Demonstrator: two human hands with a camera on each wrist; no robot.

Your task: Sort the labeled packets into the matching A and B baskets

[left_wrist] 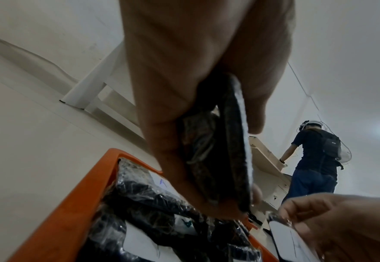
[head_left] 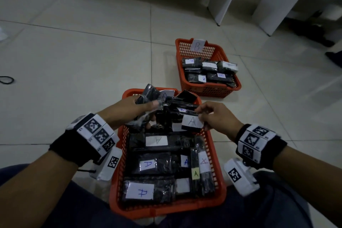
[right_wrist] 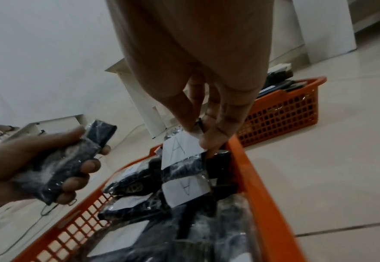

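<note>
Right hand (head_left: 215, 116) is pinching a black plastic-wrapped packet with a white "A" label (head_left: 192, 122) over the far end of the near orange mesh basket (head_left: 216, 155). Left hand (head_left: 137, 110) is gripping a bundle of black wrapped packets (head_left: 146, 98). Judgement: lay it label-up in this basket; the far orange "B" basket (head_left: 211, 89) stays for B labels.

"A" on near-basket packets (head_left: 146, 164); "B" on far basket's tag (head_left: 197, 45)

Things around the work area

White furniture legs (head_left: 221, 3) stood far on the tiled floor (head_left: 92, 52); a black cable loop (head_left: 6, 80) lay at the left, and another person (left_wrist: 316, 156) stood by a table far away.
</note>
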